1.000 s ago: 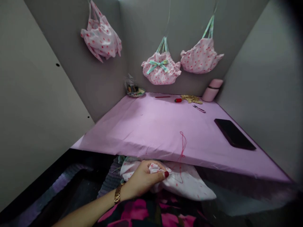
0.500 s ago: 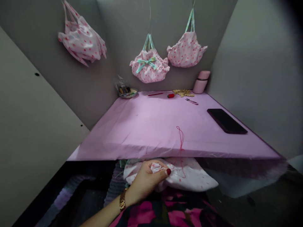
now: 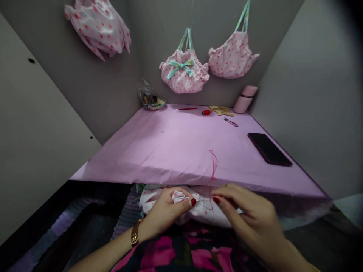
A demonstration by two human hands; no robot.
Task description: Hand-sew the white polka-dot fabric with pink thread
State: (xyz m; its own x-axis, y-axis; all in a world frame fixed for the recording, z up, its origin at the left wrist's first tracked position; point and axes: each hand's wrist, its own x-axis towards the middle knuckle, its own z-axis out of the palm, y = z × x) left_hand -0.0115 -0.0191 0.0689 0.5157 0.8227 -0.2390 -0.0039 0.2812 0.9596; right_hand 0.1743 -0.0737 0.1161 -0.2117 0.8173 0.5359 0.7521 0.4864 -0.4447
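My left hand (image 3: 167,206) is closed on a white cloth piece with red dots (image 3: 208,213), pinching a gathered fold between thumb and fingers. The cloth lies over my lap at the table's front edge. A thin needle-like line shows at the cloth just right of my left thumb. Red thread (image 3: 213,170) runs from there up onto the table in a loose loop. My right hand (image 3: 252,215), slightly blurred, hovers over the cloth's right part. Its thumb and index fingertips are close together but a little apart, beside the thread, with nothing visible between them.
On the pink-covered table (image 3: 170,151) lie a phone (image 3: 269,149), thread snips (image 3: 230,122), a red thread spool (image 3: 206,112), a red pencil-like stick (image 3: 186,109) and beige pieces (image 3: 221,110). A pink flask (image 3: 245,99) and a small basket (image 3: 155,105) stand behind. Dotted cloth items (image 3: 185,81) hang above.
My right hand has come into view from the right and reached the thread beside the cloth. My left hand keeps its hold on the cloth. The camera view has shifted slightly.
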